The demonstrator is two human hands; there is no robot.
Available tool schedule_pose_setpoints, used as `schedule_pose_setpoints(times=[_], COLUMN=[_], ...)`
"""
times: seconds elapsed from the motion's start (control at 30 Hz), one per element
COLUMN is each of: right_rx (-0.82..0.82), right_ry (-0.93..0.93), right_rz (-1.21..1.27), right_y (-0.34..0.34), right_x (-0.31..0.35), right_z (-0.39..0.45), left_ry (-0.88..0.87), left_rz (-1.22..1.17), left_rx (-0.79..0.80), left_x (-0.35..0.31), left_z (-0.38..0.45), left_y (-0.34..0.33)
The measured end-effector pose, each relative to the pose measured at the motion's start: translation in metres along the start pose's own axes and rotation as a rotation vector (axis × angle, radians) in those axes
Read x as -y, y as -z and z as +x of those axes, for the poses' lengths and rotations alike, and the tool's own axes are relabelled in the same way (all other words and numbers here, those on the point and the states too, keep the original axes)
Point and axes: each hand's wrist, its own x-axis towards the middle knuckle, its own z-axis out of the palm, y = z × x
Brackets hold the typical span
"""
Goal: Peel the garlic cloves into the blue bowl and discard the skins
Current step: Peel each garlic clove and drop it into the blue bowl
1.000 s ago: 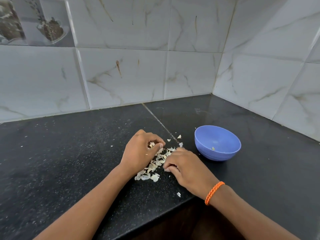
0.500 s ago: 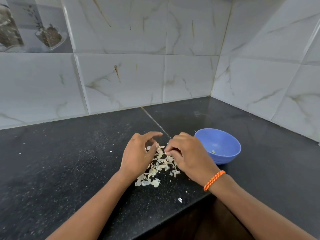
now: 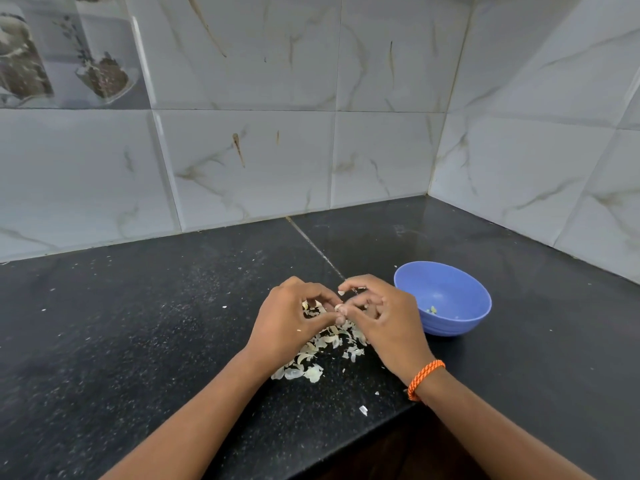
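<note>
My left hand [image 3: 287,320] and my right hand [image 3: 384,317] meet fingertip to fingertip over a pile of pale garlic skins [image 3: 322,348] on the black counter. The fingers of both hands are curled, and they pinch a small pale garlic piece [image 3: 339,308] between them. Whether that piece is a clove or a skin cannot be told. The blue bowl [image 3: 464,299] stands just right of my right hand and holds only a tiny greenish bit [image 3: 432,309]. My hands hide part of the pile.
The black counter [image 3: 138,323] runs into a corner of white marble-look wall tiles [image 3: 249,161]. Its front edge [image 3: 346,448] lies under my forearms. A loose skin scrap [image 3: 363,410] lies near that edge. An orange band [image 3: 424,377] circles my right wrist.
Both hands have drawn together from the sides of the skin pile until their fingertips touch above it. My right hand moved up and toward the bowl side.
</note>
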Motion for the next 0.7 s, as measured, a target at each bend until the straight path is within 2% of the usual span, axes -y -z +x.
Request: schedule_pose_setpoints(times=[0.1,0.23,0.7], right_rx=[0.002,-0.027,-0.052], right_ry=[-0.05,-0.073,0.022], right_rz=[0.059,0.063,-0.075], right_y=[0.0,-0.003,-0.006], right_x=[-0.007,-0.013,-0.016], right_z=[-0.002,-0.001,-0.005], left_ry=[-0.008,-0.017,0.006], left_rz=[0.051,0.11,0.188], left_rx=[-0.054,-0.019,-0.111], left_x=[0.001,0.003,-0.008], left_z=[0.001,0.001,-0.003], left_y=[-0.002,-0.002,-0.009])
